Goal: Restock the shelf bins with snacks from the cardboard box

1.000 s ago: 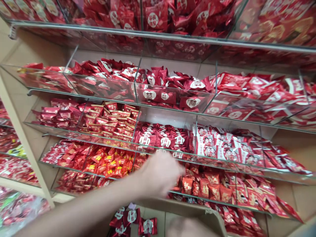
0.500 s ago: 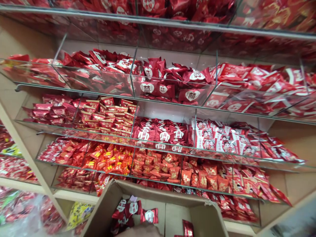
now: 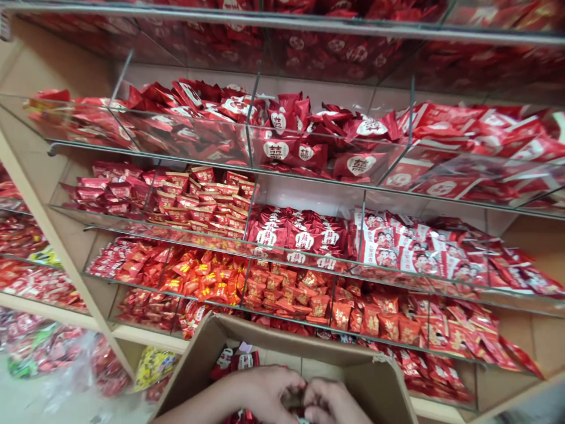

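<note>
Shelving: tiered glass shelves [image 3: 309,176] with glass dividers fill the view, each compartment heaped with red wrapped sweets [image 3: 304,238].
Cardboard box: an open cardboard box [image 3: 353,368] sits at the bottom, in front of the lowest tiers.
Box contents: a few dark red candy packets [image 3: 236,360] lie against its far left wall.
Left hand: left hand [image 3: 267,393] is inside the box, fingers curled, touching the right hand.
Right hand: right hand [image 3: 331,401] has its fingers bent inward too; whether either grips a packet cannot be told.
</note>
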A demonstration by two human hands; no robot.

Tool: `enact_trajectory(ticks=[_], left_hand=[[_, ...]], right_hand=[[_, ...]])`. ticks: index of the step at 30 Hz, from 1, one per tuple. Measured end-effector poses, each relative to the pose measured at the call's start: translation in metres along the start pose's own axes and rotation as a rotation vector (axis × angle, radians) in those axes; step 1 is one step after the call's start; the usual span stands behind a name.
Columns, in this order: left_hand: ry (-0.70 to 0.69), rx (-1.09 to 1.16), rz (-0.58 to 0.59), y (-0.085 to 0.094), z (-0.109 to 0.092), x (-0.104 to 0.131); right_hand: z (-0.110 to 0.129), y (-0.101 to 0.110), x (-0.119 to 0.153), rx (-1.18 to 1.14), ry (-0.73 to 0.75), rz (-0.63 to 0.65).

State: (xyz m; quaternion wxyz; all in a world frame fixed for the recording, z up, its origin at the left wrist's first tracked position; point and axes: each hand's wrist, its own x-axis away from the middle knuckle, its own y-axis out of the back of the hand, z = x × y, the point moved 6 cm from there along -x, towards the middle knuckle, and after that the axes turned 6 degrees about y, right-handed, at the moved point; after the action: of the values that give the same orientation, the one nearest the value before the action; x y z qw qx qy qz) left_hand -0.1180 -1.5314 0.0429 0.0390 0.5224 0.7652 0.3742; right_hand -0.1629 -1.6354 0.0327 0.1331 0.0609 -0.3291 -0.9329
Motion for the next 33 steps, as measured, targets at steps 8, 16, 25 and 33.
enact_trajectory(ticks=[8,16,25,33], left_hand=[[-0.053,0.698,-0.277,0.026,-0.032,-0.008],[-0.023,1.027,-0.323,0.028,-0.026,-0.009],[-0.03,1.095,-0.383,0.028,-0.023,-0.009],[-0.084,0.689,-0.451,0.03,-0.03,0.003]], right_hand=[[0.013,0.048,0.007,-0.557,-0.004,-0.442],[0.002,0.052,0.007,-0.837,-0.029,-0.634],[-0.001,0.042,0.006,-0.698,-0.046,-0.557],[0.006,0.044,0.015,-0.38,-0.02,-0.435]])
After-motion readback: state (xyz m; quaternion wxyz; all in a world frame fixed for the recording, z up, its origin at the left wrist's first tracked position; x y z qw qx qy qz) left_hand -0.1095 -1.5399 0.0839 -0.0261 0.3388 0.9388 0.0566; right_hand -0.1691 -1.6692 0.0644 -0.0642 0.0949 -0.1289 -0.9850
